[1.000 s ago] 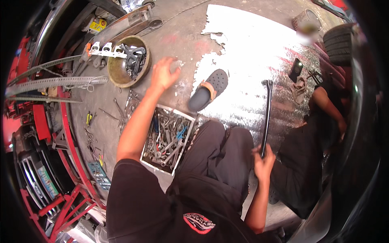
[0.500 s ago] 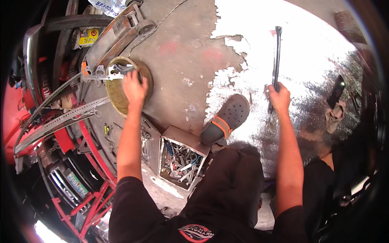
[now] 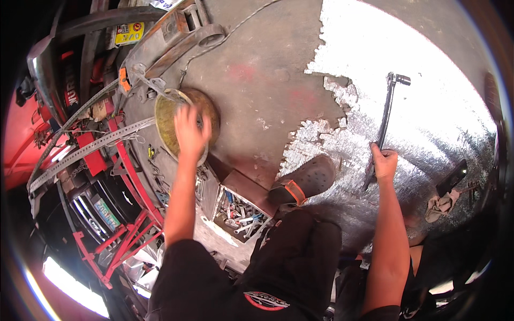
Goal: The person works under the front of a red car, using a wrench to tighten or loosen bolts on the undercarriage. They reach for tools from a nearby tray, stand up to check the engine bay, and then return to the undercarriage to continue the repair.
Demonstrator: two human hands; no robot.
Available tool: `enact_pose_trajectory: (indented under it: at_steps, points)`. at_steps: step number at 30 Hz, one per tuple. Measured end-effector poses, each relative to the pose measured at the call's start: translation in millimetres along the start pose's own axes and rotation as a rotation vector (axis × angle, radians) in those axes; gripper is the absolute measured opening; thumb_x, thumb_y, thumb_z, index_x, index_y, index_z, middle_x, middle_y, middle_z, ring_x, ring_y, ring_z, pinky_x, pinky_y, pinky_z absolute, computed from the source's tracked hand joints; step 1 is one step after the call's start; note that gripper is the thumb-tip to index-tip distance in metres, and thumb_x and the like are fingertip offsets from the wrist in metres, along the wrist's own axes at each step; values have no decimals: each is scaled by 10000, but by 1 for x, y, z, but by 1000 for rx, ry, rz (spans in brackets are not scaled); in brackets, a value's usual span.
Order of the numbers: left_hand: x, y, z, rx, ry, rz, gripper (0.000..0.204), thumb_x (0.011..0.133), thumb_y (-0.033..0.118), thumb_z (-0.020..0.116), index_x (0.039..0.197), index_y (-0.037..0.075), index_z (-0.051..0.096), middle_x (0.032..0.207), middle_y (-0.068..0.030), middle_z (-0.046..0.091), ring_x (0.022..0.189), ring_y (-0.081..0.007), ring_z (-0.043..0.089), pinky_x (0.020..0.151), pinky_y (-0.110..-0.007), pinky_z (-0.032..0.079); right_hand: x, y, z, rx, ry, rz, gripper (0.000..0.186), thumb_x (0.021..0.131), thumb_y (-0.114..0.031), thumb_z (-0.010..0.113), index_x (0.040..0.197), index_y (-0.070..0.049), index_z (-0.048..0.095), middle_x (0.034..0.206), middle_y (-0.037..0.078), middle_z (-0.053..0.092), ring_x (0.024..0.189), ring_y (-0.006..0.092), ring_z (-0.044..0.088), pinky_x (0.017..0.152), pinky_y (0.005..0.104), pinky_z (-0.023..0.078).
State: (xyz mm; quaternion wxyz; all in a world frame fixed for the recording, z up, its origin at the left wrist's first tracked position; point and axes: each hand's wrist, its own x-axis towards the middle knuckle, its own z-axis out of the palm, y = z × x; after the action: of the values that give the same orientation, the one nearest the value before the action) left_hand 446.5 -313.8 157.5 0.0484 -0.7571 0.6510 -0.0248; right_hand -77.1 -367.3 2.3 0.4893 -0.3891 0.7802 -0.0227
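Note:
My left hand [image 3: 193, 128], slightly blurred with fingers apart, is over a yellowish bucket [image 3: 169, 123]; whether its fingertips touch anything inside cannot be made out. My right hand [image 3: 384, 160] is closed round a long black bar tool [image 3: 386, 107] with a socket [image 3: 402, 79] at its far end, held above a silver foil sheet [image 3: 450, 128]. An open metal toolbox [image 3: 239, 219] full of wrenches and other tools lies by my legs. A grey clog with an orange strap [image 3: 316, 176] is on my foot beside it.
Red metal stands [image 3: 126, 160] and perforated strips [image 3: 101, 144] crowd the left. A rusty jack-like frame [image 3: 178, 43] is at the top. A phone [image 3: 451, 176] and a rag [image 3: 441, 206] lie at the right. Another person's dark-clothed body [image 3: 428, 257] is at the lower right.
My left hand has reached to the bucket. My right hand has raised and moved the bar forward over the foil, still holding it. The view has shifted.

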Motion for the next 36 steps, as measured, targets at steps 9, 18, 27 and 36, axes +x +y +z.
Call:
enact_pose_trajectory:
  at_steps: [9,18,27,36]
  points:
    - [180,-400,195,419,-582,-112,520,925,544,647,933,36,757,870,-202,738,811,-353,724,696,-472,569,13,-25,7,7,-160,-63,596,667,-555,805,775,25,722,751,223,699,765,375,687,740,459,546]
    - [283,-256,281,324,-484,-49,489,913,473,687,1012,-5,720,950,-225,710,872,-377,695,774,-475,555,-24,4,-16,-46,21,-73,522,694,-547,770,605,-35,719,635,143,673,654,309,668,670,419,550]
    - [222,-337,168,266,-407,-81,488,902,402,727,1090,-47,682,1030,-248,683,934,-400,666,851,-478,541,15,-6,14,-34,-152,-186,561,720,-539,798,637,6,695,578,138,615,592,285,607,617,410,494]
    - [26,-53,-73,1,154,-200,294,837,226,723,1030,6,748,884,-178,744,777,-287,739,710,-367,584,3,20,2,159,-83,-120,566,868,-456,779,501,-56,615,468,-27,482,434,113,402,489,323,341]
